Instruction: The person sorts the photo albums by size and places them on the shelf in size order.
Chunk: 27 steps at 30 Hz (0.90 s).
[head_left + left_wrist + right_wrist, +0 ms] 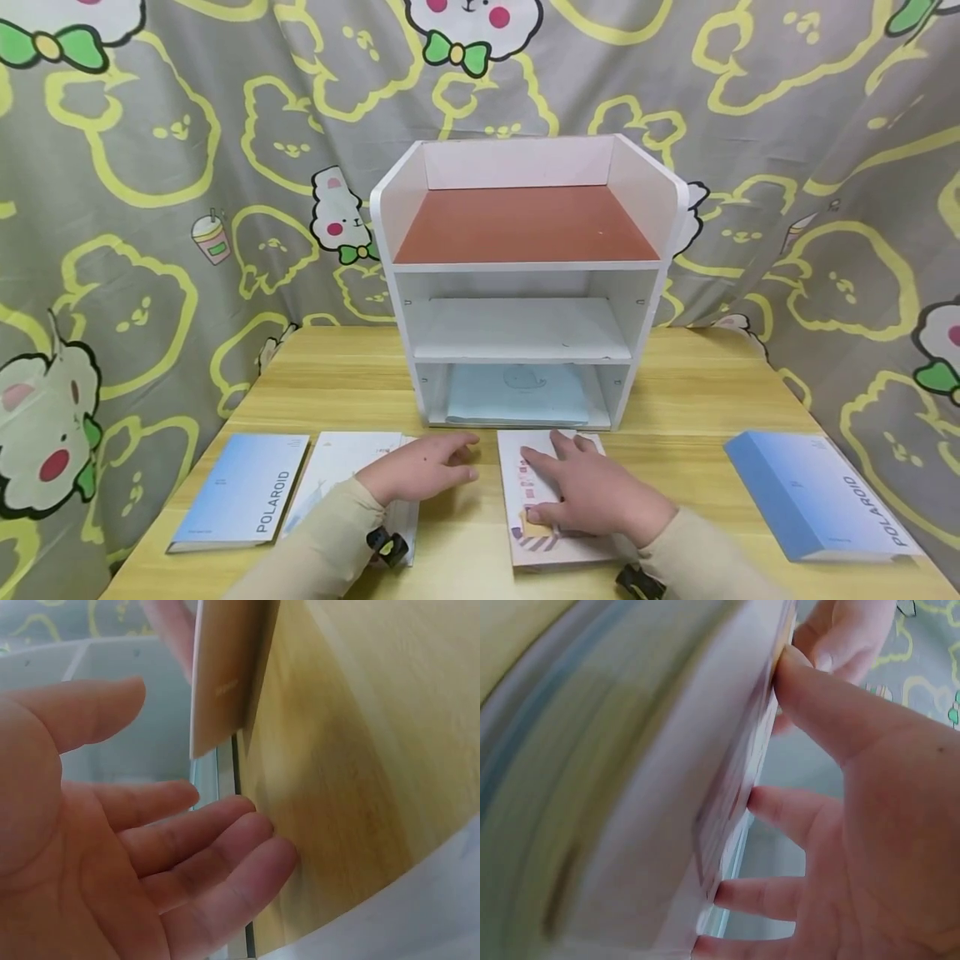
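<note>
Shelf unit [525, 329], head view: far middle of counter [675, 467], whale-cover book [521, 393] in its bottom compartment. Pink-printed white book [516, 492] flat in front of it. Right hand [600, 492] on that cover, fingers spread, not wrapped around it. Left hand [420, 468] just left of it, holding nothing. Farther left: white book with pale-blue print [330, 458] partly under left forearm, then blue POLAROID album [240, 492]. Second POLAROID album [832, 500] far right.

Left wrist view: palm wide, fingers clear of book edge.

Right wrist view: thumb and fingertips on cover, page edges blurred.
</note>
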Tool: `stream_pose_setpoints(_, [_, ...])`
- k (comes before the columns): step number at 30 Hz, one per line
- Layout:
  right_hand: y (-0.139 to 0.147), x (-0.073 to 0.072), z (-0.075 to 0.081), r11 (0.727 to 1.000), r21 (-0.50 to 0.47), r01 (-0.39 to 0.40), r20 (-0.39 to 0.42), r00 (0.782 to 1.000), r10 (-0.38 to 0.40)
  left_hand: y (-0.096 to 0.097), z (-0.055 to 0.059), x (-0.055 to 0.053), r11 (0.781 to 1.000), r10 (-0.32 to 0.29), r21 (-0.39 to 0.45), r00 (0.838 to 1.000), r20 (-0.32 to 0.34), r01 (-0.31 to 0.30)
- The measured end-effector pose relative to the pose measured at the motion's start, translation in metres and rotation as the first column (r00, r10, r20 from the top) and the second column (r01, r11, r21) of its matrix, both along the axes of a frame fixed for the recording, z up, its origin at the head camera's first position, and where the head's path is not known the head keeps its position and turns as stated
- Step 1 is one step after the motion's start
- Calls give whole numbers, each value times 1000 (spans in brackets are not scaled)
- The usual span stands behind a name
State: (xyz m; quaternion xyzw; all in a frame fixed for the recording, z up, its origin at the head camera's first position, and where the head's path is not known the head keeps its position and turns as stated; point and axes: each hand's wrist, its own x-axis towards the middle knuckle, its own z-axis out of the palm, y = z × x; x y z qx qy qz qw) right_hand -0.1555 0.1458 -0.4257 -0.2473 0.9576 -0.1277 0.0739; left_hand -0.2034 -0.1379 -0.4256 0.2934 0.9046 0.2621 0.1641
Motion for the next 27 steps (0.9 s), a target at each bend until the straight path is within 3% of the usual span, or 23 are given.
stream_pose_setpoints(10, [-35,-3,-5,999,46,12,-29,1000,-11,8,-3,-6,998,-29,54,1000,11,28])
stream_pose_setpoints(18, [-46,-4,-3,999,48,6,-36,999,-4,10,-5,-6,997,68,40,998,12,-68])
stream_pose_setpoints(23, [-32,-6,-3,1000,1,-22,-24,999,22,16,-9,-8,985,108,121,983,148,-127])
stream_pose_setpoints(27, [-4,-11,-3,985,-169,-39,44,998,47,23,-15,-9,967,103,199,959,264,-159])
